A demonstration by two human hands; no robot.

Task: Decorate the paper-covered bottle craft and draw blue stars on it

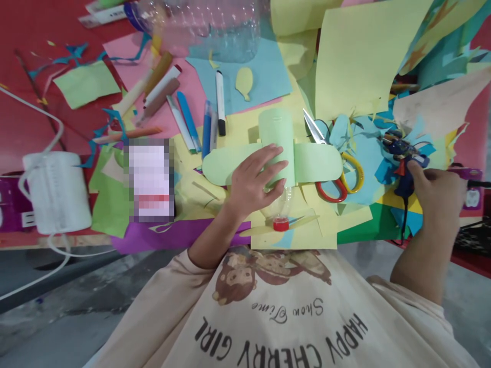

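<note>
My left hand (255,176) lies flat, fingers spread, on a plastic bottle wrapped in light green paper (276,134) with light green paper wings (320,162) across it. The bottle's red cap (281,224) points toward me. My right hand (437,191) is closed round the handle of a dark blue glue gun (402,153) at the right, its nozzle resting among blue paper scraps. Scissors with red and yellow handles (339,179) lie between the bottle and the glue gun, partly under the right wing.
Coloured paper sheets and scraps cover the red table (23,46). Several markers and pens (192,120) lie at upper left of the bottle. A clear plastic bottle (215,25) lies at the back. A white spool of cord (57,191) stands at left.
</note>
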